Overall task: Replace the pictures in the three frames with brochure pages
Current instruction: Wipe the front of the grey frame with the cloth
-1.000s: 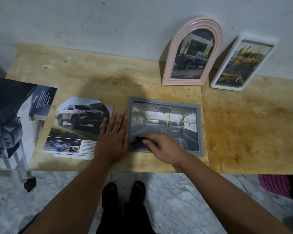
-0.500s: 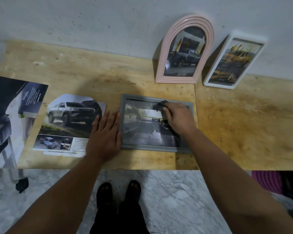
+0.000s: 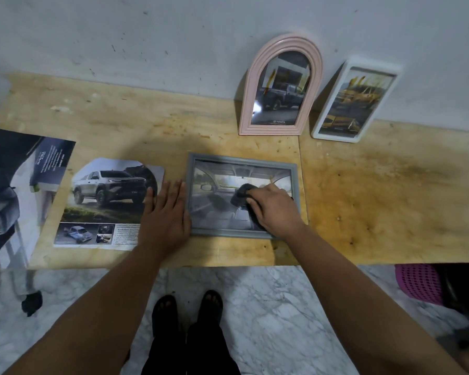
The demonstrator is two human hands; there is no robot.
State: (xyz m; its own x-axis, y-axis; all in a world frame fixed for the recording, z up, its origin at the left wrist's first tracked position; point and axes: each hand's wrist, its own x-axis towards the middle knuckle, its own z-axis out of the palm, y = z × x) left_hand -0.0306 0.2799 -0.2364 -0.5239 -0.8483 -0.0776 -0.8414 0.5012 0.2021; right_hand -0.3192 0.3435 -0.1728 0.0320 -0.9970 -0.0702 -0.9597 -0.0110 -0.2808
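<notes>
**Grey frame under a cloth, two frames against the wall**

At the far left an open brochure hangs over the edge of the wooden table. Just beside it lies a cut brochure page showing a silver pickup (its upper corners trimmed off). The left hand lies flat across the right edge of that page, fingers straight and together, holding nothing, its side touching the left rail of the grey frame.

The grey frame lies flat on the table, face up, with a car-interior picture in it. On its glass the right hand curls its fingers round a dark cloth, which bunches out beyond the fingertips and presses on the picture area.

Behind, leaning against the grey wall, stands the pink arched frame with a dark pickup picture, and to its right, tilted, the white frame with a yellow vehicle picture. At the lower right, under the table's edge, a pink basket shows on the marble floor.
</notes>
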